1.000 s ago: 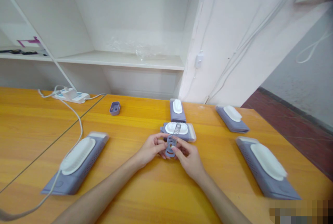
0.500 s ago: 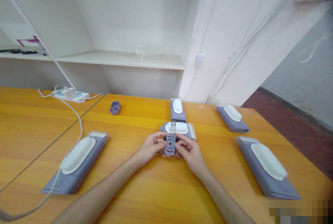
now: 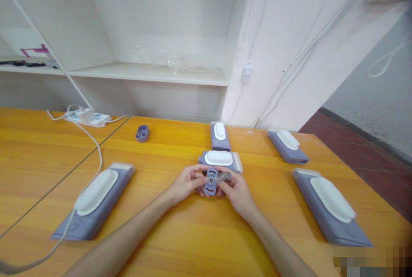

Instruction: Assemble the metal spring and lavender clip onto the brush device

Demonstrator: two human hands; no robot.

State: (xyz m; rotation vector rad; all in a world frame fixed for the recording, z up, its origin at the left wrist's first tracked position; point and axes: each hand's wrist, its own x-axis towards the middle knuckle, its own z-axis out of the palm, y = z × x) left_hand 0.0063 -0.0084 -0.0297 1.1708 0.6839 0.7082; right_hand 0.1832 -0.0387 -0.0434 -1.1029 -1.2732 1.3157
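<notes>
My left hand (image 3: 188, 181) pinches the left side of a small grey-purple slotted plastic plate (image 3: 211, 187) with a round hole in its middle. Fingers of my right hand (image 3: 236, 187) close on the plate's right side. From the plate a metal coil spring (image 3: 224, 177) sticks out to the right, lying over my right fingers; whether they grip it I cannot tell. Just beyond both hands lies a grey-purple flat body with a white oval bristled pad (image 3: 219, 158). The fingers under the plate are partly hidden.
Similar padded bodies lie at the left (image 3: 96, 195), the back (image 3: 220, 137), the back right (image 3: 288, 146) and the right (image 3: 333, 204). A small purple open cup-like part (image 3: 142, 133) sits farther back. A power strip (image 3: 88, 117) trails a white cable (image 3: 100, 156) across the left.
The spring has swung from pointing away from me to pointing right. The plate has turned slightly with it. Both hands stay nearly in place.
</notes>
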